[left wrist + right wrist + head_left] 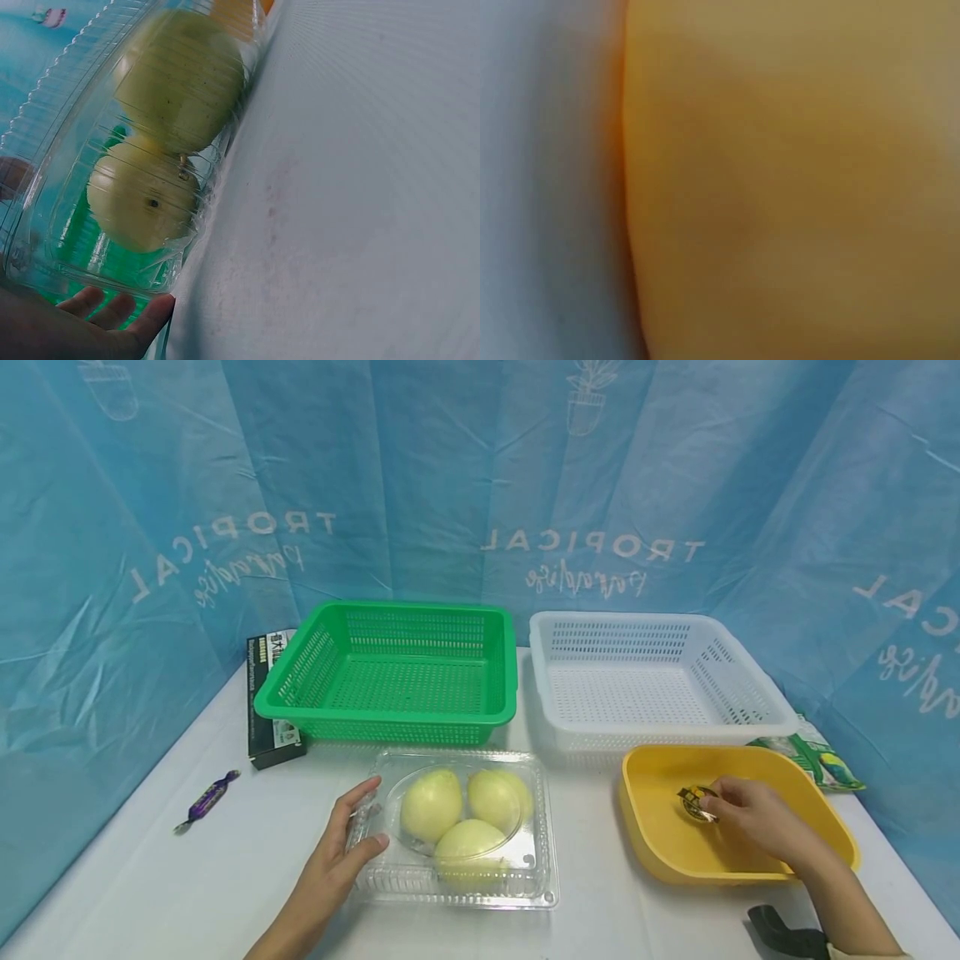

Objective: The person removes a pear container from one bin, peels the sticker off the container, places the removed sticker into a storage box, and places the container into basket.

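Observation:
In the head view, my left hand (337, 852) grips the left side of a clear plastic clamshell box (536, 877), thumb and index finger on its lid. Three pale yellow-green round fruits (431, 806) lie inside. The left wrist view shows several fingertips (154, 315) against the end wall of the box (75, 217). My right hand (761, 818) reaches into a yellow basin (652, 843) and pinches a small gold-and-black wrapped piece (696, 803) between thumb and fingers. Only the blurred yellow basin wall (795, 180) fills the right wrist view; the hand is hidden there.
Behind the box stands a green basket (405, 685), with a white basket (622, 693) to its right. A black box (273, 739) stands at the far left, near a purple wrapped candy (207, 799). A green packet (828, 760) lies behind the basin.

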`<state>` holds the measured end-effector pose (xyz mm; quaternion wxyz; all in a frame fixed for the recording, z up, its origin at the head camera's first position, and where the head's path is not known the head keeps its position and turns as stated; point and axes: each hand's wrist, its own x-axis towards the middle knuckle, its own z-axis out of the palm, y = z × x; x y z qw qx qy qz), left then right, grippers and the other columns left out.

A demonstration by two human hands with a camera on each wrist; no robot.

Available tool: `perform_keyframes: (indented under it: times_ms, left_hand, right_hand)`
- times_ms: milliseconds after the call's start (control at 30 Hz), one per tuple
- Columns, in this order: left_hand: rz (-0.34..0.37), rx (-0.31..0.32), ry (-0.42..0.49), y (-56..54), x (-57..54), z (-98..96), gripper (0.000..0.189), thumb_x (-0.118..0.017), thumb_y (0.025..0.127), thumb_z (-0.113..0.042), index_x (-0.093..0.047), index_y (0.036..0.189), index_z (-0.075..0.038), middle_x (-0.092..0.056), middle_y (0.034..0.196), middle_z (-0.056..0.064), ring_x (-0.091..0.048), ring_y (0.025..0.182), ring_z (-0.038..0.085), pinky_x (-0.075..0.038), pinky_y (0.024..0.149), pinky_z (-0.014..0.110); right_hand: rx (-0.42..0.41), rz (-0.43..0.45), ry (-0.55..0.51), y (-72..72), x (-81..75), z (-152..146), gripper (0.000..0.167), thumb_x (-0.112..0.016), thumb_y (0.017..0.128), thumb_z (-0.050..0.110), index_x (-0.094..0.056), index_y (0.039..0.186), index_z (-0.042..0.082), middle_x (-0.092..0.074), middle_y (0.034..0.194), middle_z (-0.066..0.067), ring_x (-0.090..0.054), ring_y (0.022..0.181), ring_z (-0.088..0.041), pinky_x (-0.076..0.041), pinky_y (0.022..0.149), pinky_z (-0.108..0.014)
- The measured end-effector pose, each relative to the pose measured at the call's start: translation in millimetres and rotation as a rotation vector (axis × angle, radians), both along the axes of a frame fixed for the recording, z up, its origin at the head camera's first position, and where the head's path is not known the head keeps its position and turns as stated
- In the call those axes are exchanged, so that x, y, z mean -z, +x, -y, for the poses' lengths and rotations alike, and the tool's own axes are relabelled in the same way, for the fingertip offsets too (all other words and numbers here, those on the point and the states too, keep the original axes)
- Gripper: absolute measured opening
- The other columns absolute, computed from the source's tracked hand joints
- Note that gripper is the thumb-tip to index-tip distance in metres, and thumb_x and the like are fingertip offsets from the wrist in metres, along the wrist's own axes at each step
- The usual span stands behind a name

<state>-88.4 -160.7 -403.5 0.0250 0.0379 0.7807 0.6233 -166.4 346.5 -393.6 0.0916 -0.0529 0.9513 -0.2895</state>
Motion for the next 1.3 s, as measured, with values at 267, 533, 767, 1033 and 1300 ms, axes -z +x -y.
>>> perform_keyframes:
  times_ms: [267,533,767,1033,1300]
  left_hand:
    - [0.000,0.000,0.000,0.0,0.2,-0.2,0.059,-0.052,0.093,-0.015,-0.026,0.145,-0.027,-0.010,0.158,0.007,0.001,0.146,0.035,-0.001,0.109,0.071]
    - [-0.008,-0.002,-0.001,-0.3,1.4,0.1,0.059,-0.052,0.093,-0.014,-0.027,0.145,-0.028,-0.012,0.157,0.005,0.000,0.146,0.035,-0.001,0.110,0.070]
    - [-0.009,0.000,0.002,0.7,0.6,0.2,0.059,-0.052,0.093,-0.015,-0.027,0.145,-0.029,-0.012,0.157,0.004,0.000,0.146,0.035,-0.002,0.109,0.071]
    - [-0.016,0.000,0.005,0.8,-0.7,-0.5,0.059,-0.053,0.093,-0.015,-0.026,0.145,-0.024,-0.012,0.157,0.007,0.000,0.146,0.037,-0.001,0.108,0.072]
    - [0.008,-0.006,-0.007,0.8,-0.4,0.2,0.059,-0.052,0.094,-0.016,-0.026,0.145,-0.028,-0.011,0.157,0.005,0.001,0.147,0.035,-0.002,0.109,0.071]
  right_hand:
    - [-0.033,0.040,0.005,-2.0,3.0,0.7,0.024,-0.060,0.091,0.031,-0.061,0.083,0.008,-0.053,0.072,-0.001,-0.041,0.060,-0.005,-0.033,0.051,-0.022]
    - [-0.058,0.055,0.038,-2.7,4.7,1.6,0.021,-0.060,0.091,0.030,-0.061,0.085,0.010,-0.053,0.073,0.000,-0.043,0.062,-0.005,-0.033,0.052,-0.021]
    - [-0.078,0.046,0.096,-1.5,5.2,1.7,0.020,-0.061,0.091,0.030,-0.059,0.085,0.011,-0.049,0.070,0.002,-0.041,0.061,-0.006,-0.031,0.052,-0.021]
    - [-0.102,0.004,0.128,-0.6,6.6,1.5,0.021,-0.063,0.089,0.032,-0.060,0.089,0.011,-0.048,0.070,0.002,-0.040,0.062,-0.006,-0.029,0.052,-0.022]
    - [-0.082,-0.004,0.142,-3.7,7.4,2.2,0.026,-0.066,0.087,0.032,-0.063,0.097,0.008,-0.053,0.075,0.001,-0.044,0.069,-0.009,-0.032,0.056,-0.022]
